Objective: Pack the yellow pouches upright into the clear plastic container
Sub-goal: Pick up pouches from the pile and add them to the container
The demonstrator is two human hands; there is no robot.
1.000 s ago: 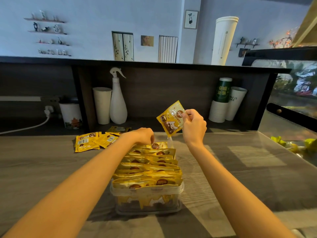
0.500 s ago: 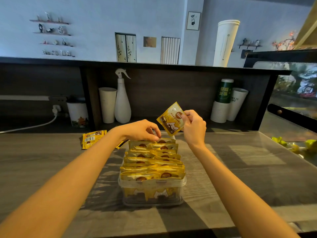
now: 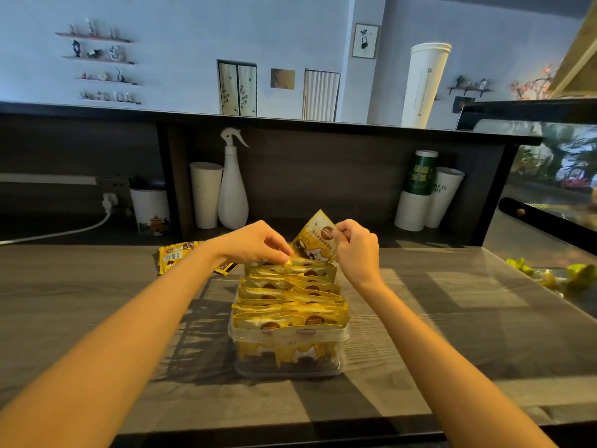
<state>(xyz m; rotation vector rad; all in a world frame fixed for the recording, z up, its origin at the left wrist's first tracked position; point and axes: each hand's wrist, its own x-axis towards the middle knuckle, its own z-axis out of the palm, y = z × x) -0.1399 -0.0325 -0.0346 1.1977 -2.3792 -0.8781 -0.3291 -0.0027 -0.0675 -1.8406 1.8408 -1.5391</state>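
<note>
Yellow foil pouch with a cartoon print (image 3: 315, 242) held tilted just above the far end of the clear plastic rectangular container (image 3: 288, 350), pinched at its upper right corner by the right hand (image 3: 357, 248). Left hand (image 3: 255, 242) at the same far end, fingertips (image 3: 284, 257) closed on the top edge of a packed pouch there. Container sits mid-counter on the grey wood-grain worktop (image 3: 452, 318), filled front to back with upright yellow pouches in two rows (image 3: 290, 295). Loose yellow pouches (image 3: 176, 253) lie flat on the worktop to the left, partly hidden behind the left forearm. Behind, in the dark shelf recess: white plastic spray bottle (image 3: 232, 185) beside a stack of white paper cups (image 3: 205, 194); further cup stacks (image 3: 426, 192) to the right.
</note>
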